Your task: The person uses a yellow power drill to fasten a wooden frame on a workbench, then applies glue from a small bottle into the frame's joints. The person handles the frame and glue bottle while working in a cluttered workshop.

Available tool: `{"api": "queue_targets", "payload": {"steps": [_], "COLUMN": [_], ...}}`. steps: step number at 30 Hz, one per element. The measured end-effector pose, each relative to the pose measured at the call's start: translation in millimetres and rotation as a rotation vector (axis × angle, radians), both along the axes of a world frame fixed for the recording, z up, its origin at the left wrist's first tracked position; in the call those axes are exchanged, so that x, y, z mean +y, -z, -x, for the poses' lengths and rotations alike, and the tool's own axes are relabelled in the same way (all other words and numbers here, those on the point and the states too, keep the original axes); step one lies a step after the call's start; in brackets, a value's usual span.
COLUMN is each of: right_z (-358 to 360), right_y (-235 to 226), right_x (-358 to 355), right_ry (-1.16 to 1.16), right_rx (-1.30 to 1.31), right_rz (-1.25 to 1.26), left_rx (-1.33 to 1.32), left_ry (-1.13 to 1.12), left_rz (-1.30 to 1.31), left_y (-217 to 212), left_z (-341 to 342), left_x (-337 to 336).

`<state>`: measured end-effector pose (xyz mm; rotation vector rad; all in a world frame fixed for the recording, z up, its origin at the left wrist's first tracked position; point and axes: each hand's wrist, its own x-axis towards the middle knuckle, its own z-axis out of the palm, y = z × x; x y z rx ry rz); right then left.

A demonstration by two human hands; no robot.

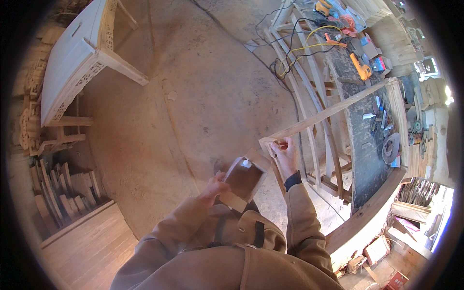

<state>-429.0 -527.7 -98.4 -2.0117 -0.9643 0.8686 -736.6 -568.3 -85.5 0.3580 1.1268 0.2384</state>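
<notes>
My left hand (212, 187) grips the edge of a small flat wooden block (246, 180) with a dark face and a pale spot near its top. The block is held tilted in front of my chest. My right hand (285, 153) rests its fingers on the near corner of a pale wooden frame (328, 113) that lies across the workbench. A small reddish thing shows between the fingertips; I cannot tell what it is. Block and frame corner are almost touching.
A dark workbench (367, 145) at the right carries orange power tools (361, 67), yellow and black cables (302, 46) and a round disc (390, 147). A carved pale table (77, 63) stands at the far left. Wood offcuts (63, 188) pile at lower left. Dusty floor (203, 96) lies between.
</notes>
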Motion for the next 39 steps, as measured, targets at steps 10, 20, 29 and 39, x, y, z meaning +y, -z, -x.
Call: {"api": "queue_targets", "payload": {"steps": [10, 20, 29, 39], "right_z": [12, 105, 123, 115], "right_y": [-39, -77, -71, -59], "right_x": [-13, -65, -62, -69], "right_ry": [0.003, -0.364, -0.353, -0.248], "right_rx": [-0.021, -0.150, -0.352, -0.223], "right_rz": [-0.109, 0.056, 0.040, -0.022], "left_rx": [0.052, -0.038, -0.043, 0.021], "left_ry": [0.021, -0.024, 0.000, -0.021], "left_rz": [-0.005, 0.001, -0.043, 0.003], "left_y": [-3, -6, -12, -26], "left_z": [-3, -4, -12, -16], "left_x": [2, 0, -6, -5]}}
